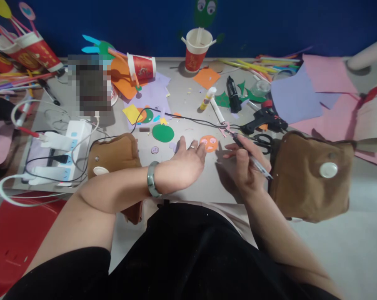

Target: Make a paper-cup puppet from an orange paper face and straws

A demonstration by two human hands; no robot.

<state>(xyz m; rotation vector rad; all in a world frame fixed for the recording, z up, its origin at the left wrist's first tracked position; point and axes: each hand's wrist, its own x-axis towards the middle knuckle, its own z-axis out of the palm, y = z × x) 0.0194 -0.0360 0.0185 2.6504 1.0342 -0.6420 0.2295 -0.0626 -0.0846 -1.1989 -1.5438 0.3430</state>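
head view: our right hand [250, 168] has its fingers closed around a slanted pen [259, 166]; our left hand [186, 166], fingers loosely spread, rests at the edge of the orange paper disc [211, 144] lying flat on the table [207, 183]. that palm faces down, both forearms [119, 189] angling inward.

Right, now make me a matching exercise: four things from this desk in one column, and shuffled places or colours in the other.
Things:
1. Pen
2. Bangle
3. Paper disc with pink pieces
4. Glue stick

Places or colours:
A. Orange, beside the left hand
B. Yellow and white
C. Held in the right hand
D. Around the left wrist

Right pairs: 1-C; 2-D; 3-A; 4-B
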